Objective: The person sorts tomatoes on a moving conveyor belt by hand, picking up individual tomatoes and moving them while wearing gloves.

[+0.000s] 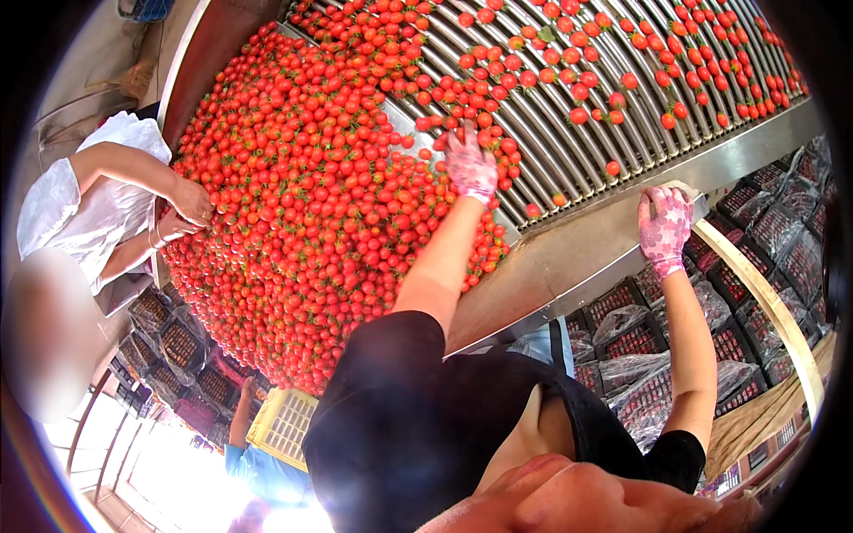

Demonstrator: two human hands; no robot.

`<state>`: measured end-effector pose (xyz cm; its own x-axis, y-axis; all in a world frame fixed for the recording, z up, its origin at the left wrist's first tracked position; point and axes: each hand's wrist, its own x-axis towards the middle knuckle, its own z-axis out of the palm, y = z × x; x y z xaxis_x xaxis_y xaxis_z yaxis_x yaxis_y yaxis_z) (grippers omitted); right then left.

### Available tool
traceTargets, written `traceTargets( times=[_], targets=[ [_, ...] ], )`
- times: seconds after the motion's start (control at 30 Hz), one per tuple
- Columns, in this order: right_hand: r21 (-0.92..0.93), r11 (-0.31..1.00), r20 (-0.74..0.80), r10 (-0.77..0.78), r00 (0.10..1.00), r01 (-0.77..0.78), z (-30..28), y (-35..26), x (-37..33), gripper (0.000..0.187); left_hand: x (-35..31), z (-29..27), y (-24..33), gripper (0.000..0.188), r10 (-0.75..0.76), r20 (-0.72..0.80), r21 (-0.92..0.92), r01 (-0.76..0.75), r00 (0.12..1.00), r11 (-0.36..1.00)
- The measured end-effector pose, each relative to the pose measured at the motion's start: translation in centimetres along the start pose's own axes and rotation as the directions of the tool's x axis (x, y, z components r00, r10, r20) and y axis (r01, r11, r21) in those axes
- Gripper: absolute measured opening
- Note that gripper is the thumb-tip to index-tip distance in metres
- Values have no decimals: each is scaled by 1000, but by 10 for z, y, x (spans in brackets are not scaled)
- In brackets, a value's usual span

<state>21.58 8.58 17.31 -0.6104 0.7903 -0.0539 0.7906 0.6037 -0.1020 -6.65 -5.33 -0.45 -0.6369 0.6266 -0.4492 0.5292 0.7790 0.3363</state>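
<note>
Small, glossy, round red tomatoes (pixel 293 213), many with green stalk ends, lie in a dense heap at the left end of a grey steel roller conveyor (pixel 604 229); others sit scattered over its polished, parallel cylindrical rollers (pixel 569 153), up to the far edge. The left hand (pixel 471 166), in a thin pink patterned glove, is on the fruit where heap meets rollers, its fingers loosely spread and released. The right hand (pixel 666 226), in a pink star-patterned glove, rests on the conveyor's near edge; whether it grips the metal I cannot tell. At the heap's left edge is a co-worker's bare hand (pixel 191 202). Beyond the near edge stand black latticed plastic crates (pixel 626 330), partly under crinkled clear film.
</note>
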Motion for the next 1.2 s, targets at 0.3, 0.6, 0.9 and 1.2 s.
traceTargets(
  times=[0.3, 0.6, 0.9, 1.2],
  targets=[
    [6, 999, 41, 47, 998, -48, 3, 1, -4, 17, -36, 13, 102, 63, 847, -173, -260, -853, 502, 452],
    [98, 995, -6, 12, 1000, -12, 2, -15, 11, 16, 133, 13, 66, 75, -43, -489, -225, -79, 871, 971],
    [59, 998, -32, -22, 999, 24, 1, 1, -4, 14, 44, -23, 136, 70, 770, -259, -178, -812, 583, 556],
    [52, 998, 46, 44, 998, -46, -3, -6, 2, 14, 220, -114, -29, 103, -263, -308, -58, 257, 915, 965]
  ],
)
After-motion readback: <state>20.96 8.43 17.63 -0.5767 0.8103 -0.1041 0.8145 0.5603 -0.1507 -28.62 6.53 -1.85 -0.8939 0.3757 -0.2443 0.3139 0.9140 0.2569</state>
